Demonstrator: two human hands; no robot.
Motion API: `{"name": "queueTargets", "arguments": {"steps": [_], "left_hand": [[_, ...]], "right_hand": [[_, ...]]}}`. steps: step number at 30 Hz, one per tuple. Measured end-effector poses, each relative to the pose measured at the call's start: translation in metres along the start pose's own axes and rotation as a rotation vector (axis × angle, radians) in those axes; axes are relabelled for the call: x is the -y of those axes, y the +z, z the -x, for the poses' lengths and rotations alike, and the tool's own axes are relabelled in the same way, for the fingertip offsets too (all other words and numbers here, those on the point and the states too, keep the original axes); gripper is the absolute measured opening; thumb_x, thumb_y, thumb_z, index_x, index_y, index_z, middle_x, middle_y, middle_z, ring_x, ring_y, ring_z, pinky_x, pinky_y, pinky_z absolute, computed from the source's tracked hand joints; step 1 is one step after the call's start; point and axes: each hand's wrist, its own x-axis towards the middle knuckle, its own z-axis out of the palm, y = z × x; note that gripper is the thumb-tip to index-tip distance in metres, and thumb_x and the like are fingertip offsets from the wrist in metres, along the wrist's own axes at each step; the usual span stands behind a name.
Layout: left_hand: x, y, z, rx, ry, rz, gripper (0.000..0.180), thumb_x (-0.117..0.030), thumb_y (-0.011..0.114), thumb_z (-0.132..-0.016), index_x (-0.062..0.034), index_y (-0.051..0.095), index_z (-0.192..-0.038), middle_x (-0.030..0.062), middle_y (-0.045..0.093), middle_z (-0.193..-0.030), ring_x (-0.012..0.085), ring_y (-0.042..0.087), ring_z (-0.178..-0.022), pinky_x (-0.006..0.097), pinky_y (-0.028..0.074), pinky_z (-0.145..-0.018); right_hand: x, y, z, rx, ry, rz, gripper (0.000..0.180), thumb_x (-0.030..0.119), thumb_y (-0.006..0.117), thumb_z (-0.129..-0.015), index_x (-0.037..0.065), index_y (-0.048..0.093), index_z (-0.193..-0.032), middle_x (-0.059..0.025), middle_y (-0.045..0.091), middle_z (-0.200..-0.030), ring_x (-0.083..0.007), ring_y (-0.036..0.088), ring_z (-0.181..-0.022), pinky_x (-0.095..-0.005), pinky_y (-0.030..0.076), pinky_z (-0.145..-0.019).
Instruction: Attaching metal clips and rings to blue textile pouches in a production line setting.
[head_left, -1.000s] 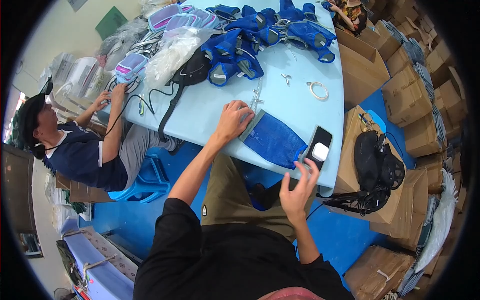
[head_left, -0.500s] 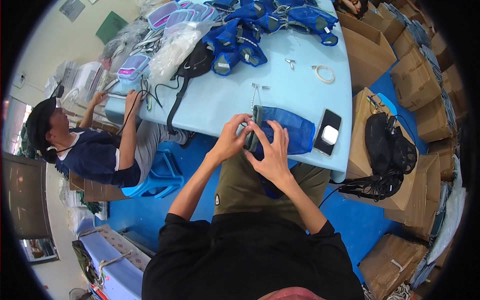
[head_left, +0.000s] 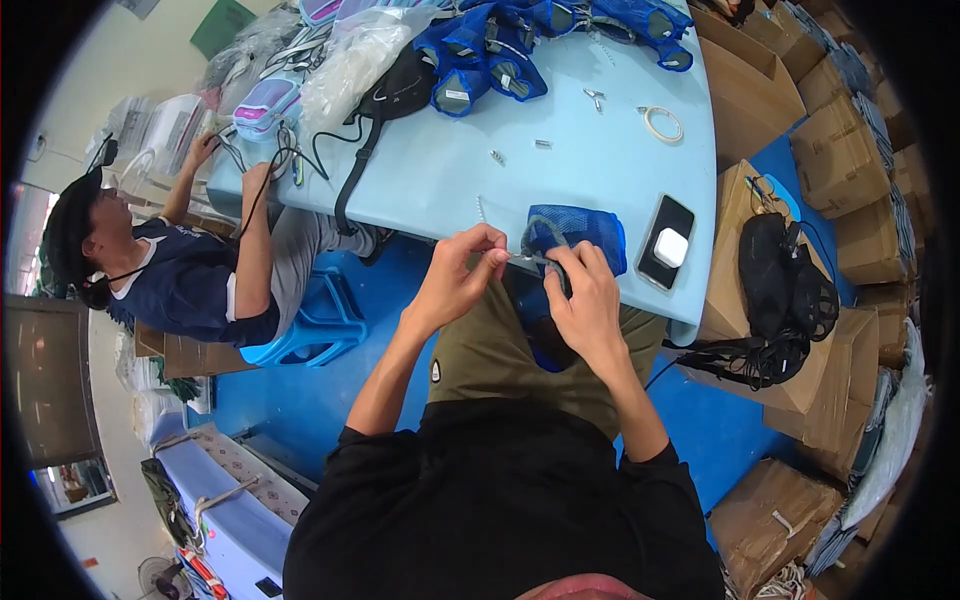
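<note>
At the light-blue table (head_left: 420, 190), the left hand (head_left: 462, 270) pinches a pale cord (head_left: 521, 258); the right hand (head_left: 588, 300), now farther apart, grips the blue mesh bag (head_left: 596, 232).

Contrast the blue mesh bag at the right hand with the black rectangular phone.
The blue mesh bag is rumpled; the black rectangular phone is flat. The right hand touches the bag; the phone, untouched, bears a rounded white object. Both are near the edge of the light-blue table.

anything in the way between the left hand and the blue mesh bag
Nothing visible blocks it; a thin cord runs from the left hand toward the blue mesh bag. The phone lies to the bag's right.
</note>
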Motion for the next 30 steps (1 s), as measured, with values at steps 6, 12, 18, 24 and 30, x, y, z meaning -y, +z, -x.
{"name": "queueTargets", "arguments": {"steps": [6,12,18,24,30], "left_hand": [[0.000,-0.003,0.002,-0.167,0.183,-0.337,0.007,0.000,0.068,-0.092,-0.0055,0.064,-0.091,0.0044,0.067,-0.073,0.0206,0.064,-0.070,0.034,0.047,-0.082],[0.004,-0.039,0.000,-0.320,0.225,-0.508,0.015,0.005,0.071,-0.084,-0.0086,0.067,-0.091,0.0027,0.072,-0.078,0.0193,0.072,-0.075,0.038,0.046,-0.090],[0.005,-0.071,-0.008,-0.506,0.241,-0.662,0.015,0.005,0.069,-0.087,-0.0077,0.067,-0.095,0.0018,0.072,-0.075,0.0177,0.072,-0.072,0.033,0.048,-0.085],[0.015,-0.046,-0.008,-0.294,0.058,-0.209,0.005,-0.005,0.067,-0.098,-0.0004,0.066,-0.100,0.0105,0.070,-0.078,0.0177,0.071,-0.077,0.035,0.055,-0.080],[0.021,-0.012,-0.001,-0.285,-0.005,0.068,0.017,-0.010,0.072,-0.096,-0.0021,0.067,-0.111,0.0125,0.072,-0.106,0.0241,0.070,-0.102,0.037,0.054,-0.091]], "right_hand": [[-0.005,0.000,0.017,0.009,-0.057,0.132,0.017,0.011,0.074,-0.088,0.001,0.075,-0.101,-0.0120,0.058,-0.088,-0.0311,0.063,-0.081,-0.0426,0.050,-0.070],[-0.014,-0.022,0.026,-0.056,-0.202,0.264,0.022,0.019,0.083,-0.082,-0.002,0.076,-0.083,-0.0115,0.059,-0.076,-0.0289,0.058,-0.071,-0.0410,0.046,-0.060],[-0.005,-0.051,0.042,-0.053,-0.283,0.323,0.027,0.019,0.087,-0.077,0.000,0.069,-0.069,-0.0086,0.054,-0.066,-0.0269,0.053,-0.061,-0.0388,0.042,-0.052],[-0.009,-0.062,0.035,-0.057,-0.321,0.281,0.026,0.017,0.087,-0.078,0.000,0.070,-0.073,-0.0099,0.053,-0.066,-0.0270,0.052,-0.061,-0.0400,0.040,-0.053],[-0.006,-0.064,0.031,-0.042,-0.275,0.187,0.026,0.018,0.086,-0.081,0.001,0.069,-0.071,-0.0083,0.049,-0.061,-0.0246,0.051,-0.061,-0.0380,0.039,-0.053]]}}
